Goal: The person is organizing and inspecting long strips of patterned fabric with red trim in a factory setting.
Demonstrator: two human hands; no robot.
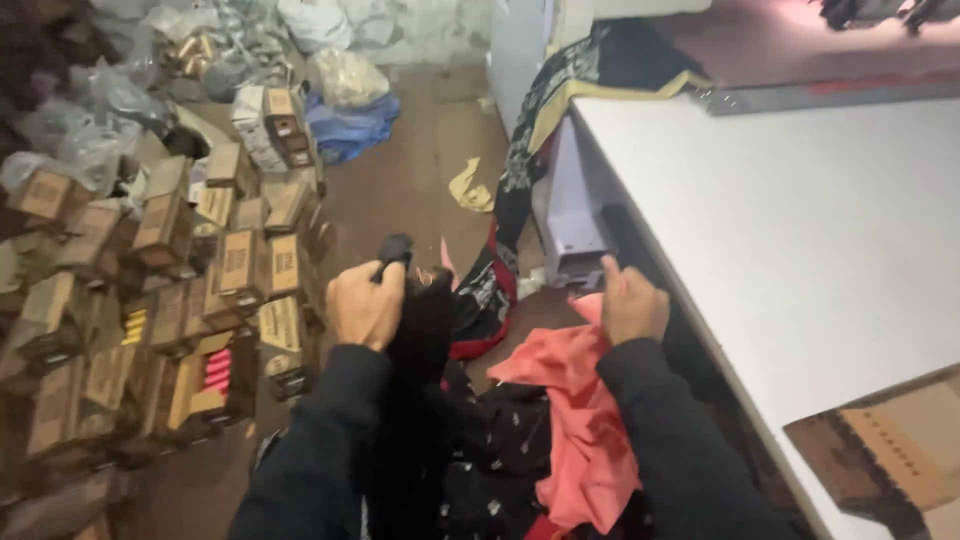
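Black soft garment [420,330] gripped up off the heap, coral-pink cloth [575,400] pinched beside it.

From my seat I see my left hand [366,303] fisted tight around the top of the black garment, which hangs down over a pile of dark printed fabric [495,450] in front of me; my right hand [632,300] is closed, pinching the upper edge of the coral-pink cloth, just beside the white table's [800,240] edge. As I judge it, the hanging black piece could snag on the pile and drag other cloth up with it, and the pink cloth could slip from so small a pinch. The stacked brown cardboard boxes [170,280] at my left stand close enough for an elbow to topple.
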